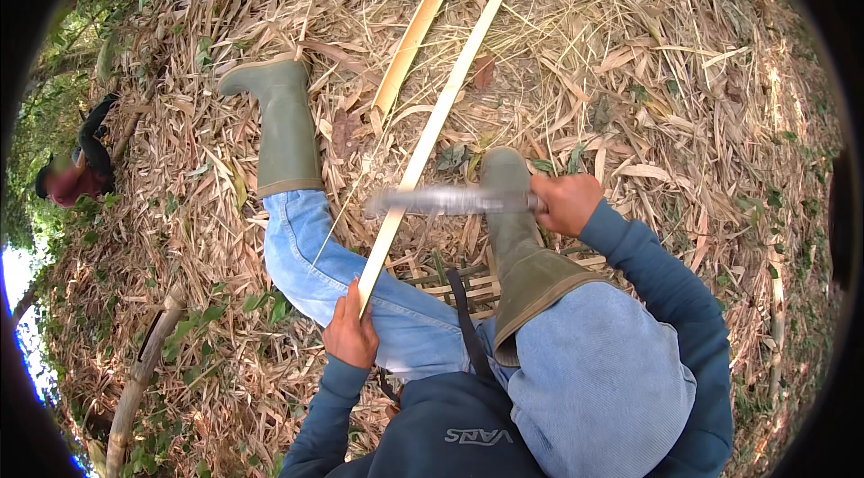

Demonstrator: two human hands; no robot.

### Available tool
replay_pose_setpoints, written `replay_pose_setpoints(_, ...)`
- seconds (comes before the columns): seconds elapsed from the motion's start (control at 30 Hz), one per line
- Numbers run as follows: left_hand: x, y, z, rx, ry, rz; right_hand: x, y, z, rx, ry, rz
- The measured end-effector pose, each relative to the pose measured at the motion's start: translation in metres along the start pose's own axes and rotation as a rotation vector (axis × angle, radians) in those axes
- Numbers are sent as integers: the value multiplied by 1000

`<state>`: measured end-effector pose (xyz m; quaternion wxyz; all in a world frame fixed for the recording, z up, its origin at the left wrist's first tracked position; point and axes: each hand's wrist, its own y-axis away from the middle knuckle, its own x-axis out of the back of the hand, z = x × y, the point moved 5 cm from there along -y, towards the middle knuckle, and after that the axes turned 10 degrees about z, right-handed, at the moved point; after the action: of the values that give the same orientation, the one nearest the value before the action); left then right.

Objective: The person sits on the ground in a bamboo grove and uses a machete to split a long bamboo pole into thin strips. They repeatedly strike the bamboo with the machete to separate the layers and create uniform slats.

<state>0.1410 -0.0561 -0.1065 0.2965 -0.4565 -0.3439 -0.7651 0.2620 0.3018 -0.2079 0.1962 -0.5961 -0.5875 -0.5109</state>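
Between the booted legs: a pale strip [431,138] crossed by a blurred blade [450,201]

Left hand [352,334] grips the strip's near end, fingers closed, over the jeans [301,235]; right hand [571,204] makes a tight fist around the tool's grip; blur hides whether blade and strip touch; a glancing stroke or twisting strip could send the edge toward left hand, jeans or right boot [522,253]; that boot and bent knee [603,379] crowd the near side; more room opens over leaf litter [684,118] beyond them
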Motion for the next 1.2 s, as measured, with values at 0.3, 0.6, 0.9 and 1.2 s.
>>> replay_pose_setpoints(0.3,11,6,-5,3,-25,-15,15,-20,31,27,72,30)
replay_pose_setpoints(0.6,22,32,-32,-6,12,-17,9,-72,109,-363,94,36)
replay_pose_setpoints(0.9,20,-2,1,-1,192,39,29,-50,135,-537,-173,398)
replay_pose_setpoints(1.2,-13,11,-14,609,608,-324,-13,10,8,94,109,38)
